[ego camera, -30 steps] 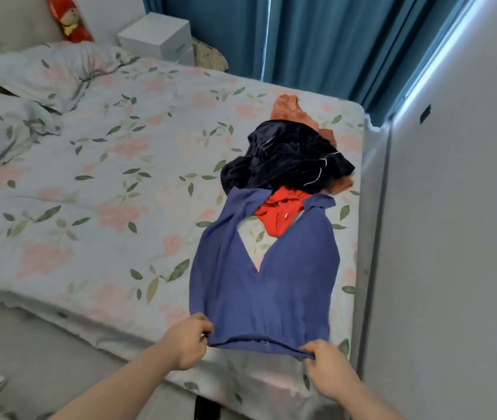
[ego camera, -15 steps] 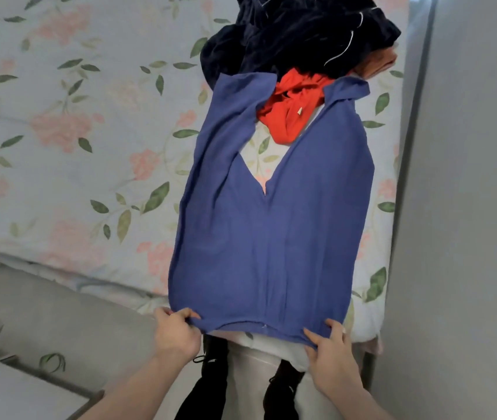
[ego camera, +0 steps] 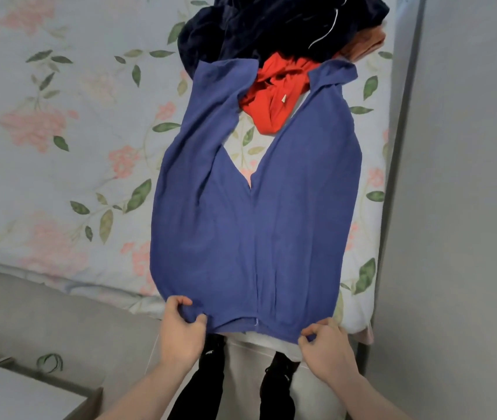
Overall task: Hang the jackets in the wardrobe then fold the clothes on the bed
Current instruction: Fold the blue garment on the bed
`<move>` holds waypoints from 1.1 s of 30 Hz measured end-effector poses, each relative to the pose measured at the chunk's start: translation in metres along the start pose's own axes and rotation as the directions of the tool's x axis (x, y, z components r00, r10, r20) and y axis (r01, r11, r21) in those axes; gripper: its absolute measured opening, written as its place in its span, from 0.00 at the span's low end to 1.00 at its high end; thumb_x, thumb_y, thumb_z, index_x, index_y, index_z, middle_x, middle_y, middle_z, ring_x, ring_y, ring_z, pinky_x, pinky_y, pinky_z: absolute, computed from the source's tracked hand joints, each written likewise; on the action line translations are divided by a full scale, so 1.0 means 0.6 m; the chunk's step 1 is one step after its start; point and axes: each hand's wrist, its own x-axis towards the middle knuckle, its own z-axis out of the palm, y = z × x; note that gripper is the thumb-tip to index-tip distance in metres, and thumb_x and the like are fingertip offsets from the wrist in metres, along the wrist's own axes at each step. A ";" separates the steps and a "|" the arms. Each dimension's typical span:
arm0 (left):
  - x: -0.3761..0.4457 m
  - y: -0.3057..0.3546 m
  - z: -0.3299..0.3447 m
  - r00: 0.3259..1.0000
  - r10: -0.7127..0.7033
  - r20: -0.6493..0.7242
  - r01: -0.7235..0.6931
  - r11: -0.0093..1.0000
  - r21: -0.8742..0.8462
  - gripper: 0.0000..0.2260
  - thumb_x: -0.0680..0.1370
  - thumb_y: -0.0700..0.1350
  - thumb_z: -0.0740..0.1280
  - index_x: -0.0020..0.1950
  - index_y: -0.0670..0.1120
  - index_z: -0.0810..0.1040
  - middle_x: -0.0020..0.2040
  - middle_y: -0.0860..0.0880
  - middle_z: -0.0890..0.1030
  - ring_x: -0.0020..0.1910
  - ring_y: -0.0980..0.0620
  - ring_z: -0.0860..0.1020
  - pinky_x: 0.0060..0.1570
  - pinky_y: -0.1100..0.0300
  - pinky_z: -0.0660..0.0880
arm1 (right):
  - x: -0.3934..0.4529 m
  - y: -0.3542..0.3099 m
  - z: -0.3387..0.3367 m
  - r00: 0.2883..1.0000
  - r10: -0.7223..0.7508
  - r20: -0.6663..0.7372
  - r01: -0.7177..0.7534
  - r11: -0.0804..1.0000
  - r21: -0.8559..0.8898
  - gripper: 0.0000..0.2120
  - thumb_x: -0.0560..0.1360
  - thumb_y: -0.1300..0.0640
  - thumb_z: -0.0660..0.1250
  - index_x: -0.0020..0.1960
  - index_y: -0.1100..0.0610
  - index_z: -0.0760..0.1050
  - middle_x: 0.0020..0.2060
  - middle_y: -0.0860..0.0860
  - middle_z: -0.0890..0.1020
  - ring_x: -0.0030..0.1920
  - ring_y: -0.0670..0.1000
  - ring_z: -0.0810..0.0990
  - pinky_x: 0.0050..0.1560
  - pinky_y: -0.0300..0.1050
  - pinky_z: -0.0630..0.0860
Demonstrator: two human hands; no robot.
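A: Which step is this, would you say?

B: The folding, I'd judge. A soft blue-violet knit pair of trousers (ego camera: 253,213) lies spread flat on the bed with the pale floral sheet (ego camera: 59,147), its waist end at the near edge and both legs running away from the hands.

A: And the hands?

B: The left hand (ego camera: 180,325) pinches the waist hem at its left corner, thumb and fingers curled into the cloth. The right hand (ego camera: 326,344) pinches the right corner the same way. They sit well apart, the hem stretched between them and hanging just over the mattress edge.

A: What lies beyond them?

B: Past the far ends of the legs, a crumpled red garment (ego camera: 274,95) shows between them, and behind that a heap of dark navy clothing (ego camera: 259,25) with an orange piece (ego camera: 368,43) under it. The right leg's end is turned over on itself.

A: So the next move?

B: Probably bringing one corner across to the other, so leg lies on leg; both pinches must hold evenly, or the loose knit will skew.
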 end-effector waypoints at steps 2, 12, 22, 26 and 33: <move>-0.018 0.028 0.000 0.991 0.137 0.007 -0.137 0.991 0.009 0.22 0.72 0.33 0.70 0.57 0.55 0.70 0.51 0.52 0.79 0.40 0.49 0.78 0.46 0.52 0.77 | 0.004 0.005 -0.010 1.000 -0.020 0.016 0.020 1.000 -0.001 0.12 0.78 0.52 0.65 0.58 0.47 0.83 0.57 0.46 0.75 0.65 0.53 0.72 0.67 0.41 0.67; -0.113 0.148 0.080 0.818 0.485 0.310 -0.484 0.871 -0.085 0.29 0.74 0.35 0.69 0.68 0.62 0.71 0.57 0.63 0.80 0.41 0.53 0.81 0.42 0.65 0.76 | 0.028 0.030 -0.090 0.998 -0.042 -0.043 0.053 0.958 0.281 0.10 0.79 0.61 0.65 0.53 0.48 0.81 0.52 0.43 0.81 0.53 0.45 0.78 0.55 0.27 0.68; -0.130 0.156 0.250 0.611 0.474 0.634 -0.646 0.762 0.053 0.21 0.80 0.45 0.64 0.73 0.58 0.71 0.61 0.58 0.81 0.56 0.59 0.79 0.59 0.62 0.75 | 0.074 0.097 -0.121 0.998 0.062 -0.022 -0.045 0.891 0.452 0.21 0.74 0.73 0.57 0.45 0.51 0.82 0.45 0.48 0.85 0.50 0.46 0.82 0.51 0.32 0.76; -0.114 0.129 0.277 0.538 0.305 0.786 -0.683 0.704 0.194 0.27 0.82 0.47 0.63 0.80 0.58 0.60 0.59 0.49 0.81 0.55 0.49 0.79 0.59 0.55 0.74 | 0.080 0.115 -0.115 0.998 0.059 -0.013 -0.047 0.893 0.448 0.22 0.75 0.71 0.57 0.45 0.48 0.82 0.44 0.47 0.85 0.49 0.48 0.84 0.58 0.44 0.79; -0.076 0.116 0.250 0.526 0.231 0.819 -0.623 0.760 0.186 0.33 0.74 0.40 0.59 0.76 0.65 0.63 0.61 0.56 0.83 0.52 0.60 0.81 0.59 0.59 0.77 | 0.085 0.072 -0.127 0.989 0.077 -0.125 -0.012 0.893 0.451 0.12 0.79 0.63 0.63 0.48 0.48 0.81 0.46 0.47 0.84 0.48 0.49 0.83 0.47 0.36 0.74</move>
